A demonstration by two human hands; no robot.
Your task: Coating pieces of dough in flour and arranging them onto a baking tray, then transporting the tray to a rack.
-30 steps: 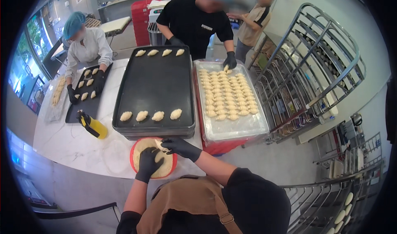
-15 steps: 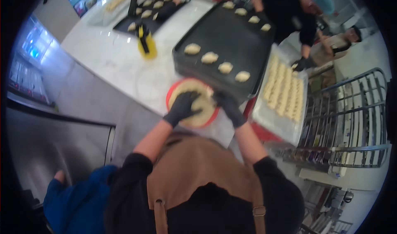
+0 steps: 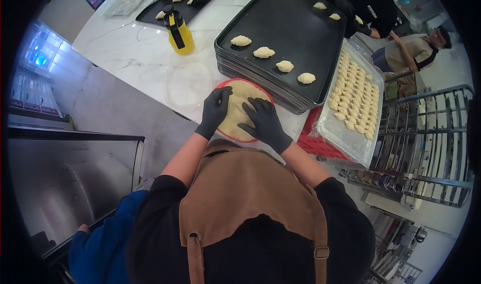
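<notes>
Left hand (image 3: 215, 108): now at rim of red bowl (image 3: 257, 86); bunched, cannot tell if gripping;
Right hand (image 3: 265, 121): moved inward; fingers apart over pale paste (image 3: 237, 106)

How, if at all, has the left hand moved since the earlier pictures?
Yes, the left hand moved leftward across the red-rimmed bowl to its left rim.

Round red bowl (image 3: 263, 89), upright, beige filling (image 3: 237, 101), on white table (image 3: 135, 46)

The bowl (image 3: 258, 86) looks smooth plastic, the tabletop (image 3: 140, 53) glossy, the apron (image 3: 245, 199) matt cloth.
</notes>
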